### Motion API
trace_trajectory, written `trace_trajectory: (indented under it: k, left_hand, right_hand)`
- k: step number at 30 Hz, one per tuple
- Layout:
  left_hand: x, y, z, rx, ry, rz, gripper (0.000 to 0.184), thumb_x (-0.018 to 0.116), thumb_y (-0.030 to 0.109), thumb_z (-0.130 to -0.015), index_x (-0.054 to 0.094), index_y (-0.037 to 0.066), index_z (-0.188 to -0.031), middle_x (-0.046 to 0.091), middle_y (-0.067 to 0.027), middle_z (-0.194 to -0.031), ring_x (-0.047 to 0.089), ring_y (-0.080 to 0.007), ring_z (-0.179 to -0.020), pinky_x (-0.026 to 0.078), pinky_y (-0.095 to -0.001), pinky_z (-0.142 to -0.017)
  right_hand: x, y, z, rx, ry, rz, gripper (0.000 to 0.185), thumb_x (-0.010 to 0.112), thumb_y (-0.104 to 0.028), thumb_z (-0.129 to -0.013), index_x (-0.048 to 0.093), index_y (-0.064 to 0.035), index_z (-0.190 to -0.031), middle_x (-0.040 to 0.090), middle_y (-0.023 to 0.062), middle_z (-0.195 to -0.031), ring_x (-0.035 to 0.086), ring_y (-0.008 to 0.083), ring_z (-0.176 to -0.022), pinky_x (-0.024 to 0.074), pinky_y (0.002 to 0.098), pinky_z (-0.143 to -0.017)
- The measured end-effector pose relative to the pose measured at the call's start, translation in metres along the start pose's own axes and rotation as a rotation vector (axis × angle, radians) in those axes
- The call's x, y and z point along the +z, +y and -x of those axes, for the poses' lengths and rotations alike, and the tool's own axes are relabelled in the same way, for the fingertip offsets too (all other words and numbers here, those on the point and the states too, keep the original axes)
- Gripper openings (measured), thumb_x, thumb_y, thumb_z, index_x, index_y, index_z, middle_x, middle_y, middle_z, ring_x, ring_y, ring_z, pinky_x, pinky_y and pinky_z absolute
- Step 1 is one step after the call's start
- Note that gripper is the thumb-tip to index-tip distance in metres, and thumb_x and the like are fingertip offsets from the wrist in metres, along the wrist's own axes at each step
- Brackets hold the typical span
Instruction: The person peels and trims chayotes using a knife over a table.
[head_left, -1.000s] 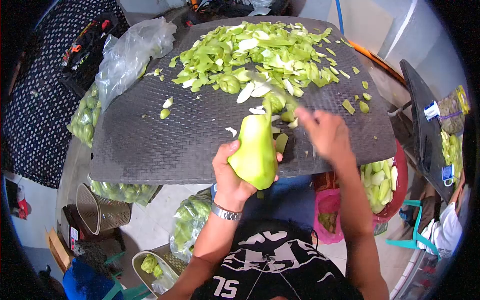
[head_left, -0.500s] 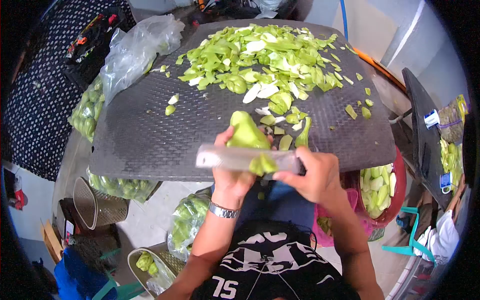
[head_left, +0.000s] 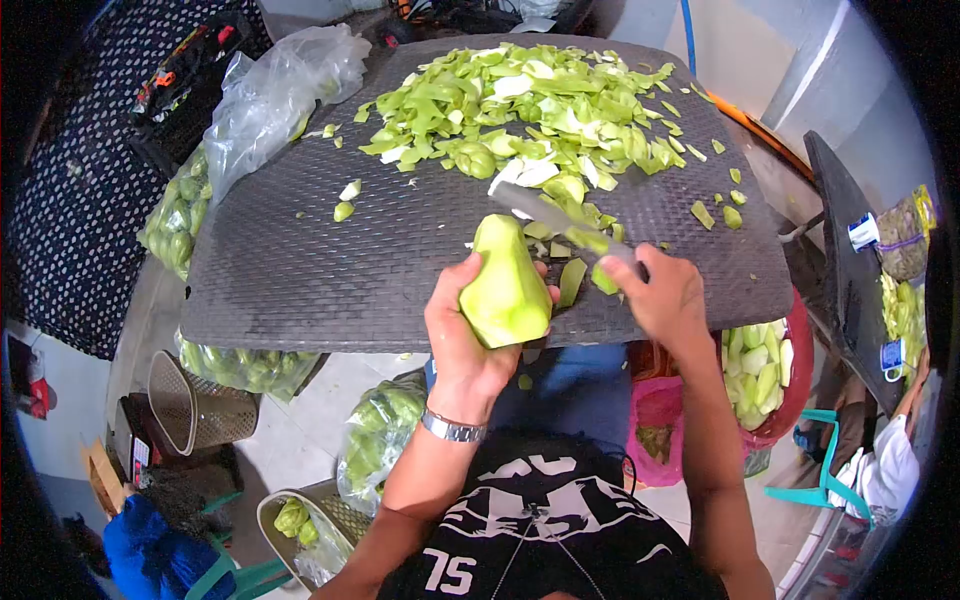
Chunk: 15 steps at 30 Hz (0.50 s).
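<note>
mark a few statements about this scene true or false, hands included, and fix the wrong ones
1. The left hand holds a green vegetable. True.
2. The right hand is empty. False: it grips a knife.
3. Peelings are heaped on the table, toward its far side. True.
4. The left wrist is bare. False: a silver watch is on it.
5. A clear plastic bag lies at the table's far left. True.
6. The red tub beyond the right arm stands empty. False: it holds pale green pieces.
</note>
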<state>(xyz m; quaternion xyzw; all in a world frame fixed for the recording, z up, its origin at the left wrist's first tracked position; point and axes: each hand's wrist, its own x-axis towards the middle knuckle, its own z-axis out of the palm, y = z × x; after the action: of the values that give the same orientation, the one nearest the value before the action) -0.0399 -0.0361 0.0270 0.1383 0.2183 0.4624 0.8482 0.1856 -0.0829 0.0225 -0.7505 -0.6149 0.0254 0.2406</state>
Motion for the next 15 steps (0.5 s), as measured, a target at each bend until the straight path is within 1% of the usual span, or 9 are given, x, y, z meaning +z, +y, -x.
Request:
trace_trajectory:
  k: [2,3,4,5,7,8,11,12,15]
  left_hand:
    - [-0.002,0.001,-0.010,0.064,0.064,-0.067,0.050,0.058,0.048,-0.097,0.062,0.008,-0.127,0.072,-0.0156,-0.108,0.072,-0.0337,-0.091,0.059,-0.0444,-0.073]
    - [-0.003,0.000,-0.012,0.085,0.105,-0.100,0.051,0.056,0.050,-0.098,0.062,0.009,-0.128,0.072,-0.0152,-0.110,0.072,-0.0333,-0.093,0.059,-0.0434,-0.069]
    - [0.005,-0.001,-0.013,0.126,0.150,-0.026,0.046,0.059,0.048,-0.098,0.065,0.010,-0.122,0.073,-0.0145,-0.105,0.072,-0.0315,-0.091,0.060,-0.0446,-0.076]
    - [0.000,-0.005,-0.019,0.145,0.140,-0.022,0.045,0.060,0.048,-0.097,0.066,0.010,-0.120,0.073,-0.0142,-0.103,0.072,-0.0312,-0.090,0.060,-0.0447,-0.078]
    - [-0.014,-0.011,-0.028,0.177,0.137,-0.020,0.044,0.063,0.048,-0.096,0.067,0.009,-0.117,0.073,-0.0136,-0.101,0.072,-0.0308,-0.089,0.060,-0.0449,-0.083]
    - [-0.014,-0.012,-0.028,0.144,0.158,-0.029,0.047,0.063,0.049,-0.095,0.067,0.007,-0.116,0.073,-0.0137,-0.099,0.072,-0.0311,-0.087,0.060,-0.0448,-0.084]
    - [-0.013,-0.016,-0.024,0.169,0.154,-0.056,0.047,0.064,0.048,-0.095,0.066,0.006,-0.116,0.073,-0.0134,-0.099,0.072,-0.0308,-0.087,0.060,-0.0444,-0.084]
    - [-0.014,-0.016,-0.023,0.171,0.147,-0.060,0.046,0.063,0.047,-0.096,0.066,0.006,-0.116,0.073,-0.0136,-0.102,0.073,-0.0306,-0.087,0.060,-0.0445,-0.084]
    - [-0.016,-0.018,-0.023,0.248,0.215,-0.027,0.045,0.060,0.045,-0.098,0.065,0.006,-0.120,0.073,-0.0133,-0.106,0.072,-0.0303,-0.091,0.059,-0.0443,-0.083]
  right_hand:
    - [-0.006,0.006,-0.005,0.050,0.010,-0.002,0.054,0.077,-0.057,-0.087,0.061,-0.0055,-0.079,0.065,0.0198,-0.066,0.068,0.0378,-0.060,0.0516,0.0454,-0.055]
    - [-0.012,-0.003,0.002,-0.005,-0.028,-0.060,0.054,0.078,-0.057,-0.086,0.061,-0.0054,-0.079,0.065,0.0197,-0.065,0.068,0.0378,-0.060,0.0518,0.0456,-0.055]
    - [-0.022,-0.021,0.014,-0.055,-0.068,-0.119,0.055,0.078,-0.057,-0.085,0.061,-0.0053,-0.079,0.065,0.0196,-0.065,0.068,0.0377,-0.060,0.0520,0.0458,-0.055]
    - [-0.027,-0.036,0.020,-0.114,-0.092,-0.177,0.056,0.079,-0.057,-0.084,0.061,-0.0052,-0.078,0.064,0.0195,-0.064,0.068,0.0377,-0.060,0.0522,0.0460,-0.055]
    - [-0.023,-0.052,0.033,-0.319,-0.016,-0.216,0.058,0.081,-0.058,-0.082,0.060,-0.0048,-0.078,0.064,0.0175,-0.063,0.068,0.0369,-0.058,0.0526,0.0461,-0.054]
    - [-0.023,-0.060,0.034,-0.374,0.008,-0.162,0.060,0.082,-0.060,-0.079,0.059,-0.0050,-0.078,0.065,0.0148,-0.063,0.068,0.0357,-0.057,0.0529,0.0450,-0.053]
    - [-0.019,-0.061,0.033,-0.339,-0.016,-0.096,0.059,0.082,-0.059,-0.079,0.059,-0.0054,-0.078,0.066,0.0141,-0.064,0.069,0.0356,-0.058,0.0533,0.0451,-0.054]
    - [-0.017,-0.058,0.030,-0.354,0.002,-0.072,0.060,0.080,-0.061,-0.081,0.060,-0.0052,-0.079,0.067,0.0148,-0.065,0.069,0.0368,-0.059,0.0534,0.0466,-0.055]
    - [-0.017,-0.037,0.019,-0.207,-0.066,-0.127,0.062,0.076,-0.065,-0.082,0.062,-0.0052,-0.081,0.067,0.0170,-0.067,0.069,0.0390,-0.061,0.0535,0.0483,-0.057]
